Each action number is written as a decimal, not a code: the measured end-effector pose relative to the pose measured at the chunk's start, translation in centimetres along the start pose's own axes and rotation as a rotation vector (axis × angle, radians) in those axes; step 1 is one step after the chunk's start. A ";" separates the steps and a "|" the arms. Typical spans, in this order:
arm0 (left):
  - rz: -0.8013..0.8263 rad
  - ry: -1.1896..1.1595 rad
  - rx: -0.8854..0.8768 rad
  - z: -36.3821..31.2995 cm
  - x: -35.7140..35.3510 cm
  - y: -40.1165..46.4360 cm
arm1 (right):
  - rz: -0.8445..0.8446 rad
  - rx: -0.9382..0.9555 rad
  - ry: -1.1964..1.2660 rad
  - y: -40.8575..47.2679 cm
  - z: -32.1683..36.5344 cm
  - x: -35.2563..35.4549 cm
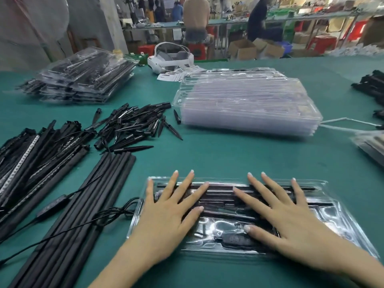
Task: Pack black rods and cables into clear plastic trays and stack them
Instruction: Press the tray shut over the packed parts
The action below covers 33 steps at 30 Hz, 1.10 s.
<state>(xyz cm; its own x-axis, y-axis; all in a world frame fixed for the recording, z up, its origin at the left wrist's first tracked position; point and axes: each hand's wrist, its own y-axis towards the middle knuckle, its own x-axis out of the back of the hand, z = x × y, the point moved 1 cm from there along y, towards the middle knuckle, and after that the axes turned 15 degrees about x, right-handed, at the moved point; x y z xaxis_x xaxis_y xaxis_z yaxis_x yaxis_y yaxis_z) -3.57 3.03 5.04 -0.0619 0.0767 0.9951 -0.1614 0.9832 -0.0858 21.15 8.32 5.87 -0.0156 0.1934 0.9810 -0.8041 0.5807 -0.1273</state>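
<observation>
While no writing or brand reads clearly anywhere, the room is a busy workshop with people, cardboard boxes and red stools behind a green bench (pixel 239 159). On the bench, far centre-right, a tall stack of empty clear trays (pixel 247 102); far left, a stack of filled trays (pixel 83 80); a white headset (pixel 169 57) between them at the back, beside small printed cards, text too small to read. Left edge: long black rods (pixel 83 215) lying side by side, with a heap of black spikes (pixel 133 125) beyond them. Near centre, a clear plastic tray (pixel 332 223) holding black rods and a cable, cable (pixel 110 215) trailing out its left side. Left hand (pixel 166 221) and right hand (pixel 291 221) both press flat on the tray top, fingers (pixel 187 183) straight and spread apart, gripping nothing.
</observation>
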 end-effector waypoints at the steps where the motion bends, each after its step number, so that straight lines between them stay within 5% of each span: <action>1: 0.011 0.026 0.009 -0.3 0.1 0.0 | -0.031 0.006 0.088 0.0 -0.3 0.3; 4: 0.020 0.043 0.045 -0.7 0.0 -0.3 | -0.125 -0.036 0.326 -0.9 -1.3 1.5; 9: 0.027 0.038 -0.093 -0.6 1.0 -0.7 | 0.002 -0.139 -0.010 -2.7 -2.2 0.4; 13: 0.036 0.006 -0.286 -0.3 0.9 -0.7 | -0.006 -0.157 -0.017 -2.7 -1.9 -0.1; 22: -0.048 -0.124 -0.350 -10.0 -0.3 2.2 | -0.049 -0.080 0.002 -2.9 -3.0 -0.4; 24: -0.042 -0.093 -0.367 -9.7 -0.9 2.4 | -0.258 -0.027 0.436 -3.6 -3.3 1.0; 26: -0.034 -0.080 -0.376 -9.4 -1.2 2.5 | -0.672 -0.101 0.803 -5.9 -4.1 2.0; 28: -0.035 -0.076 -0.366 -9.6 -1.1 2.6 | -0.949 -0.355 0.601 -8.9 -5.6 2.0; 30: -0.027 -0.078 -0.361 -9.7 -1.2 2.4 | -0.790 -0.606 0.324 -11.0 -6.6 0.8; 33: -0.036 -0.095 -0.346 -9.7 -1.1 2.4 | -0.593 -0.613 0.419 -11.2 -6.0 -1.0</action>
<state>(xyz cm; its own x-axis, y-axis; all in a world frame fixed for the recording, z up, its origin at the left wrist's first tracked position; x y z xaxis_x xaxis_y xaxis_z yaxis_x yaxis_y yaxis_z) 5.70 6.89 4.17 -0.1560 0.0416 0.9869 0.1773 0.9841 -0.0135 33.71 6.35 5.48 0.6051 -0.0680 0.7932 -0.1585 0.9661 0.2037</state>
